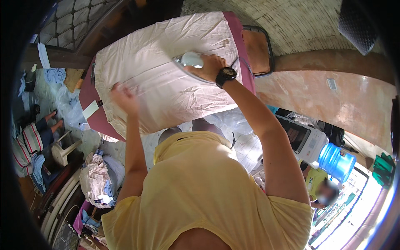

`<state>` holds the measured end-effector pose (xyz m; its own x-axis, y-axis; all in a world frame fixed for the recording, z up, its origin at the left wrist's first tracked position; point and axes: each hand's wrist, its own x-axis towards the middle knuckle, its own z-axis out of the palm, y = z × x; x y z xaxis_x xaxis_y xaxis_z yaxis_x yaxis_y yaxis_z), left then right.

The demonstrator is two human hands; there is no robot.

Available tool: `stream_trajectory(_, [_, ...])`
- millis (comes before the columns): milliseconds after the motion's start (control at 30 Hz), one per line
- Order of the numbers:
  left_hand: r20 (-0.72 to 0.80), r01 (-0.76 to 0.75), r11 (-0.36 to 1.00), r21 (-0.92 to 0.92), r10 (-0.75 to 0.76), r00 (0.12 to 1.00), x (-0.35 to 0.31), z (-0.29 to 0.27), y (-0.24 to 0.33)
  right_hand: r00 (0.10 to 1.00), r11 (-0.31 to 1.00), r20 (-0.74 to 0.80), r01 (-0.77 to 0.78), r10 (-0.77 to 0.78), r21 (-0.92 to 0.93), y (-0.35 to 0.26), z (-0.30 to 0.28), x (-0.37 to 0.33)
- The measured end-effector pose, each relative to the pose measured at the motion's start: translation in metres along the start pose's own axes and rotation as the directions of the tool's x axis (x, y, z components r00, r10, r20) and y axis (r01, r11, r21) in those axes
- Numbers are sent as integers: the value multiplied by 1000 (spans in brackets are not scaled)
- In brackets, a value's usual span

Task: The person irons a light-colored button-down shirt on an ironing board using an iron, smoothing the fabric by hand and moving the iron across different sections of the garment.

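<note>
Yellow shirt (200,187) nearest me; beyond it my left hand (123,98) lies flat and spread on the pale cloth (158,71). Farther right, my right hand (211,66) grips the iron (189,60), the cloth's long axis stretching leftward across the ironing board (89,96).

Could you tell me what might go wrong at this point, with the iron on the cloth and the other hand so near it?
1. The left hand lies flat on the pale cloth, apart from the iron held by the right hand; a quick stroke leftward could burn its fingers.
2. The cloth shows creases near the iron, which might get pressed in.
3. The cloth overhangs the maroon ironing board at the near edge and could slide off.
</note>
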<state>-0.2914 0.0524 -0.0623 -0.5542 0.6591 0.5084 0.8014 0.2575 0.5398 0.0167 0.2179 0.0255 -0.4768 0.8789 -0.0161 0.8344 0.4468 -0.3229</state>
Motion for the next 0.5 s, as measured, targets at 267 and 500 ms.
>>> stream_trajectory(267, [565, -518, 813, -265, 567, 600, -24, 78, 105, 700, 680, 32, -703, 714, 206, 59, -25, -43])
stream_trajectory(500, [637, -542, 816, -201, 529, 561, -27, 83, 107, 713, 699, -135, -602, 688, 385, 63, -8, -5])
